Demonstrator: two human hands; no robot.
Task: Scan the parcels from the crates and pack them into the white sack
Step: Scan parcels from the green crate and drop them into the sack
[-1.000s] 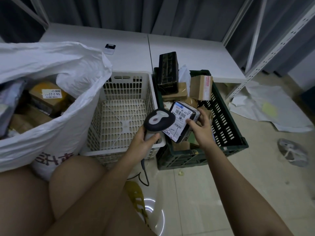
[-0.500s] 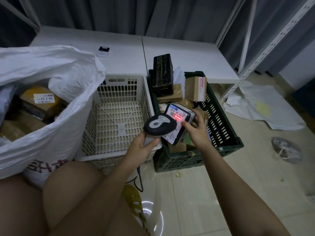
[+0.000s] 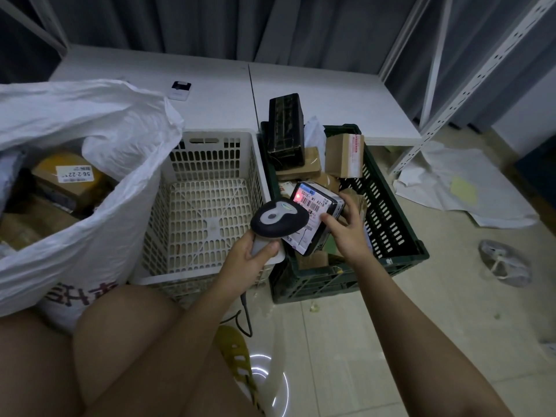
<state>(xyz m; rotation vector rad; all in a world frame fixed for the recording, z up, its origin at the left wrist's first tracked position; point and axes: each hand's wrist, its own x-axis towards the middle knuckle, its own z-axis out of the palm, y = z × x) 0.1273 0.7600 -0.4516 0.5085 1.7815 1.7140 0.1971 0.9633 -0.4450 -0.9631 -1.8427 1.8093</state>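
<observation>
At far left stands the white sack [image 3: 99,188], its mouth open, holding several brown parcels, among them a yellow-taped box [image 3: 67,176] with a white label on top. Just beside the sack, to its right, sits the white crate [image 3: 210,164], a perforated plastic basket. In front of the crate's right corner the person's left hand [image 3: 249,257] has its fingers curled round the handle of a barcode scanner [image 3: 278,218], whose dark head tilts toward the labelled parcel [image 3: 319,212]; a cord hangs from the handle to the floor. A red spot of light falls on the label's upper left corner. The right hand [image 3: 346,233] grips this parcel from its right side, thumb on the label face and fingers wrapped behind, holding it tilted above the near end of the green crate [image 3: 388,218]. Further back in that crate lie a tall black box [image 3: 284,130], standing upright, and several cardboard cartons [image 3: 344,156]. Behind both crates runs a white table [image 3: 331,97] bearing a small white device [image 3: 180,89]. At far right, crumpled white sheets [image 3: 463,188] lie on the tiled floor.
</observation>
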